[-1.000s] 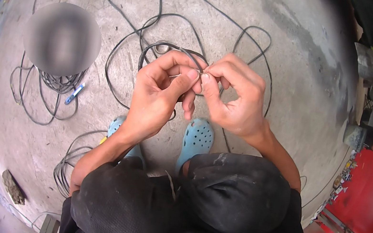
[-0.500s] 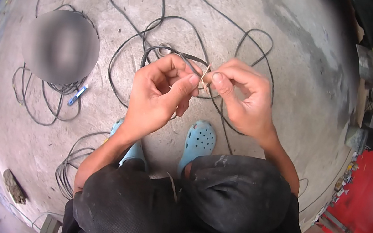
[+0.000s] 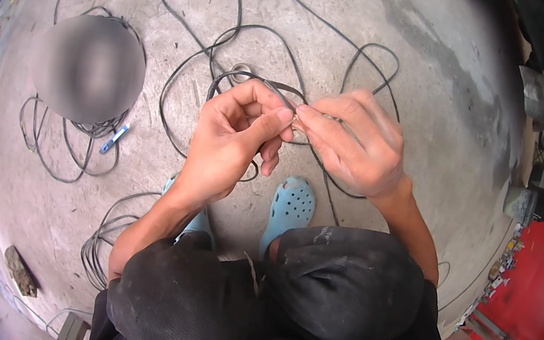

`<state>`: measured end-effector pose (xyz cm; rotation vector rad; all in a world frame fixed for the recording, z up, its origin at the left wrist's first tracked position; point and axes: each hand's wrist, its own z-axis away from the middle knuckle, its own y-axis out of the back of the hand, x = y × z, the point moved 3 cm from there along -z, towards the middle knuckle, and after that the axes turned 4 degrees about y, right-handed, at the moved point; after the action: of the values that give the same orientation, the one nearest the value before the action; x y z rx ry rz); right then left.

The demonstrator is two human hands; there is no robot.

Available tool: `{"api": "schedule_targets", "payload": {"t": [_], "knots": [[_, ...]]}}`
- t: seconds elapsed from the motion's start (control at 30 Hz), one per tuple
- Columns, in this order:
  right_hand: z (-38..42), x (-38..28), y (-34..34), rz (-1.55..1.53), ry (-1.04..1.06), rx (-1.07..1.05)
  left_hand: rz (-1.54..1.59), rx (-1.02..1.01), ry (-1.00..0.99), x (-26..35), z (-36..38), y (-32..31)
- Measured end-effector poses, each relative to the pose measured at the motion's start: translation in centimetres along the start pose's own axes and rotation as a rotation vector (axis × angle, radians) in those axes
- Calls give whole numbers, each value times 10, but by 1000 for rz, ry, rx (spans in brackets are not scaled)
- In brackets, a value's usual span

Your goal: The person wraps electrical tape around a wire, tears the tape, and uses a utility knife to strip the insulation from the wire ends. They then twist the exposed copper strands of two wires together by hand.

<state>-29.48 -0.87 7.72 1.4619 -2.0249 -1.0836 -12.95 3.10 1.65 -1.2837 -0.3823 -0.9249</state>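
Observation:
Between the thumb and fingers of my left hand (image 3: 239, 133) is pinched a dark grey electrical cable (image 3: 279, 95), close to its end. Bare copper wire strands (image 3: 297, 124) stick out there, partly hidden by my fingers. My right hand (image 3: 358, 141) meets the left at the cable end, its thumb and fingertips closed on the strands. From my left hand the cable loops away over the concrete floor. Behind the hands a small ring-shaped roll (image 3: 241, 71), perhaps tape, lies among the loops.
Loose cable loops (image 3: 237, 24) spread over the concrete floor (image 3: 416, 191). A blue utility knife (image 3: 114, 138) lies left, beside another coil of cable (image 3: 84, 170); a blurred disc covers part of it. A stone-like chunk (image 3: 21, 271) sits lower left. Red sheeting (image 3: 537, 301) and clutter stand right.
My right hand has turned over, its back now facing up, and its fingers have closed over the copper strands that were spread out before. My left hand keeps its pinch on the cable.

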Motion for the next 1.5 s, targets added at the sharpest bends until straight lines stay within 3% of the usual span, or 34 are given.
{"api": "schedule_targets", "payload": {"t": [0.2, 0.3, 0.4, 0.5, 0.53, 0.67, 0.77, 0.87, 0.97, 1.07, 1.17, 1.37, 1.47, 1.5], "knots": [[-2, -7, -5, -70, -127, -44, -100, 58, -56, 2, 3, -6], [-1, -8, -6, -494, -523, -58, -163, 50, -103, 3, 6, -7], [16, -1, -20, -1446, -1164, -58, -203, 44, -148, 5, 9, -9], [19, -1, -23, -1668, -1311, -124, -172, 53, -142, 7, 9, -6], [22, -1, -24, -1496, -1215, -108, -150, 56, -134, 7, 8, -3], [2, -1, 5, -280, -445, 102, -103, 72, -109, 7, 8, 1], [-1, -9, 8, -19, -144, -8, -131, 63, -93, 6, 6, -2], [-4, -9, 6, 63, -49, 4, -162, 60, -85, 6, 7, -5], [-1, -8, 3, 2, -73, 0, -163, 54, -91, 5, 9, -4], [4, -8, -8, -305, -343, -15, -168, 78, -113, 3, 10, -4], [16, -11, -19, -982, -947, -10, -210, 102, -169, 4, 11, -6], [15, -9, -18, -1232, -1167, -46, -173, 94, -141, 5, 10, -3], [-6, -10, 10, -440, -635, 15, -133, 94, -99, 6, 10, 2], [-5, -10, 9, -331, -478, 17, -120, 89, -87, 7, 9, 2]]}}
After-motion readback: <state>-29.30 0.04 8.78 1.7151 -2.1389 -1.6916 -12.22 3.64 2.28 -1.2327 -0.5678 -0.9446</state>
